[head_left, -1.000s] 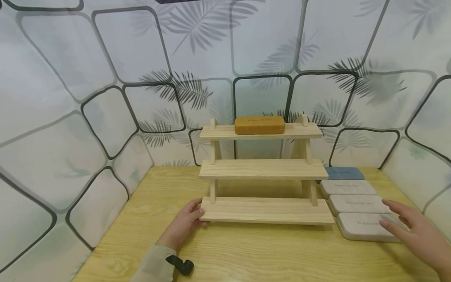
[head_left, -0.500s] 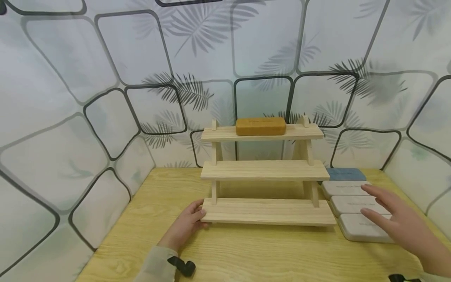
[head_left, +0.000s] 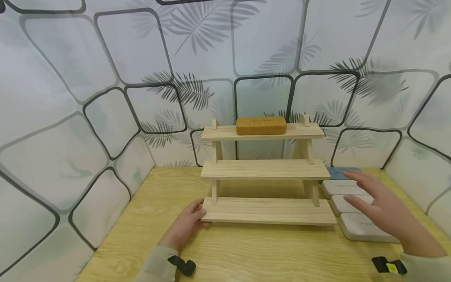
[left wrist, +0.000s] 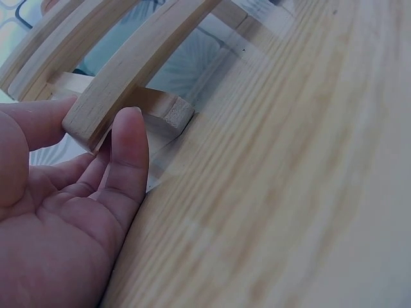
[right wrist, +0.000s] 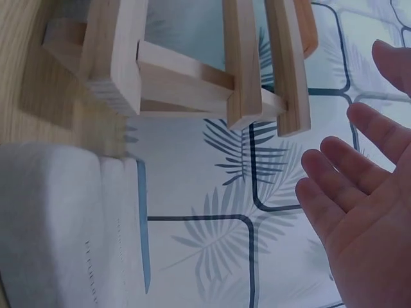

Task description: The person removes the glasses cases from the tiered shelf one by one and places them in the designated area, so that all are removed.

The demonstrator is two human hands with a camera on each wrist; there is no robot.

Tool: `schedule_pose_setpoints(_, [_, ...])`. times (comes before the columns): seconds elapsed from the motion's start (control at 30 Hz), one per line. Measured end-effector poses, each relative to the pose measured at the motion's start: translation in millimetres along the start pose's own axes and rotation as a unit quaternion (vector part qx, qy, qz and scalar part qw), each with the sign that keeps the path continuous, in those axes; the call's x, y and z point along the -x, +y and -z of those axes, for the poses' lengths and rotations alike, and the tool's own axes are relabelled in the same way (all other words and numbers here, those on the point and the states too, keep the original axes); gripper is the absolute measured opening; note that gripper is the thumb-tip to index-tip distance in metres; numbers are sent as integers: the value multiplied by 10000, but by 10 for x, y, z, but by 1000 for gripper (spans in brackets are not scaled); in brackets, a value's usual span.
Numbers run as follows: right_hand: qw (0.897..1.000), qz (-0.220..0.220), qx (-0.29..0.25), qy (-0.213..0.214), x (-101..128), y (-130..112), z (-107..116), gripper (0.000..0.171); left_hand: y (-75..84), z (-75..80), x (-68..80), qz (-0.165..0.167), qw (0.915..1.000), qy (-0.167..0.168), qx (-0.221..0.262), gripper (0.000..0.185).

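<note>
A three-tier wooden display stand (head_left: 266, 209) rests on the table. An orange-brown oblong case (head_left: 261, 126) lies on its top tier. My left hand (head_left: 184, 224) grips the left end of the bottom board. In the left wrist view its thumb and fingers pinch the board's end (left wrist: 103, 106) from both sides. To the right of the stand my right hand (head_left: 385, 213) hovers over a row of oblong cases, fingers spread and holding nothing. Three are whitish, the nearest white case (head_left: 359, 229) partly covered by that hand; the blue case (head_left: 336, 172) lies behind them.
The wood-grain tabletop (head_left: 267, 254) spreads in front of the stand. Patterned cloth walls (head_left: 197, 43) with leaf prints close in the back and both sides. A black strap (head_left: 181, 265) circles each sleeve.
My right hand has moved left and away from me over the white cases, its wrist strap coming into view. The left hand keeps its grip on the stand, which stays put.
</note>
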State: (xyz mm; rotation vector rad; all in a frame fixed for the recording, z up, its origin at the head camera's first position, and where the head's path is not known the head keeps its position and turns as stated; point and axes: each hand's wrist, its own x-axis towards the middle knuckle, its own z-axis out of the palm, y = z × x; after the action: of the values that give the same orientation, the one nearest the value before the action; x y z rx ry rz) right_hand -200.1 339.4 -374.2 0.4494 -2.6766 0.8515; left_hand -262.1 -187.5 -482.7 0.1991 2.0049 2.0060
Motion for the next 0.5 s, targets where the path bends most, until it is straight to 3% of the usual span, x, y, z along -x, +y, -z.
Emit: schedule_pose_setpoints(0.5, [9972,704,-99,222,-148,-165,-63,61,24,-18,17,7,10000,6,-35,62])
